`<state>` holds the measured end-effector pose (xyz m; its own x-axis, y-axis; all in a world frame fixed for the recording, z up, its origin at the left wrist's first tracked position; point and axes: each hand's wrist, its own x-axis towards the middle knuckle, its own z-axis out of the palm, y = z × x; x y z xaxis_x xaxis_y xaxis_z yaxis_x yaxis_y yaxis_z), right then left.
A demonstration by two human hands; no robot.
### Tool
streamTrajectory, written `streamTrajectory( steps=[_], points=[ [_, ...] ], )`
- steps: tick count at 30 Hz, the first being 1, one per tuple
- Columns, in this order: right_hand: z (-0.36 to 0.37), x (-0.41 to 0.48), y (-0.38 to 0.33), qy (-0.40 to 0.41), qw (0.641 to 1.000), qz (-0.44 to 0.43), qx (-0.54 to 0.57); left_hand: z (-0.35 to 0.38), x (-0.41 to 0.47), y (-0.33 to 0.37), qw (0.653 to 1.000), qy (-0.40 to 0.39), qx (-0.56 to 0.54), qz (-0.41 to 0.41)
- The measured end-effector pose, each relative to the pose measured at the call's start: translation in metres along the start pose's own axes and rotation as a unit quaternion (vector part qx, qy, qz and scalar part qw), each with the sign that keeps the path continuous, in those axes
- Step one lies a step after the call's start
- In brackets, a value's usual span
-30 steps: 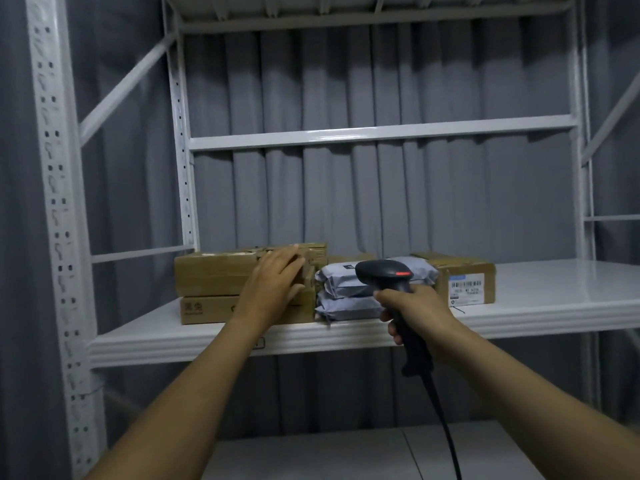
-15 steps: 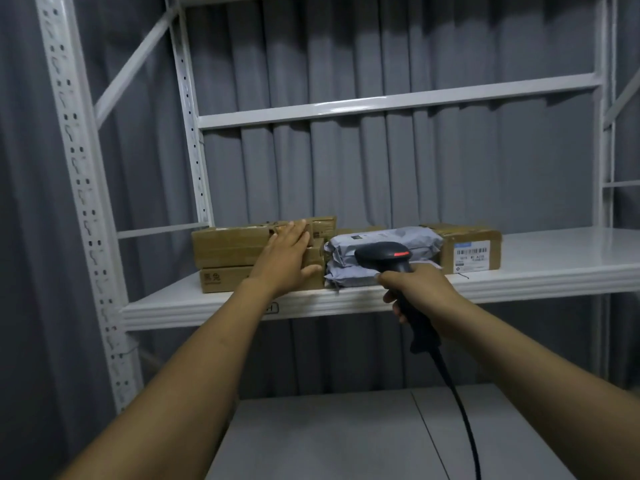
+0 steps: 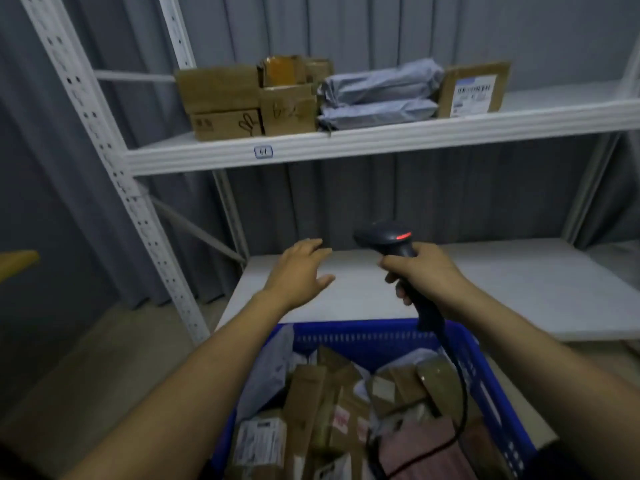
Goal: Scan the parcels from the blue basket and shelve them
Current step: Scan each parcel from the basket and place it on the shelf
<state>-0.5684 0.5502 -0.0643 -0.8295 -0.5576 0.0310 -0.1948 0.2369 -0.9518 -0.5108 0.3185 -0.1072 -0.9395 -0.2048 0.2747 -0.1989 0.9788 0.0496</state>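
A blue basket [image 3: 374, 336] stands at the bottom middle, filled with several brown cardboard parcels [image 3: 311, 400] and grey mailer bags [image 3: 266, 375]. My right hand [image 3: 426, 271] grips a black barcode scanner [image 3: 391, 239] with a red light on top; its cable hangs down into the basket. My left hand [image 3: 301, 271] hovers empty with relaxed fingers above the basket's far rim, over the low shelf. On the white shelf [image 3: 346, 147] above sit stacked brown boxes [image 3: 221, 98], grey mailer bags [image 3: 377, 91] and a labelled box [image 3: 474, 90].
The rack's perforated white upright [image 3: 114, 174] slants down at the left. A low white shelf board [image 3: 519, 289] lies behind the basket. Grey curtains hang behind the rack. A yellowish edge [image 3: 17, 263] shows at far left.
My view has tilted down from the shelf to the basket. My left hand has left the brown boxes on the shelf and come down empty; my right hand has lowered with the scanner.
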Motion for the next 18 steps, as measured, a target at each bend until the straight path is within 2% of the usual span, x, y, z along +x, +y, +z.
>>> streamTrajectory(
  steps=[4, 8, 13, 18],
  points=[
    [0.021, -0.015, 0.063, -0.014, 0.998, 0.036, -0.059, 0.067, -0.047, 0.006, 0.996, -0.076, -0.007, -0.039],
    [0.038, -0.019, 0.116, -0.033, 0.991, 0.081, -0.105, 0.125, -0.093, 0.000, 0.982, -0.127, -0.077, -0.119],
    [0.056, -0.008, 0.168, -0.062, 0.986, 0.119, -0.102, 0.164, -0.122, -0.033, 0.970, -0.159, -0.006, -0.182],
    [0.074, 0.010, 0.183, -0.110, 0.980, 0.099, -0.131, 0.190, -0.124, -0.059, 0.941, -0.213, 0.012, -0.262]
  ],
)
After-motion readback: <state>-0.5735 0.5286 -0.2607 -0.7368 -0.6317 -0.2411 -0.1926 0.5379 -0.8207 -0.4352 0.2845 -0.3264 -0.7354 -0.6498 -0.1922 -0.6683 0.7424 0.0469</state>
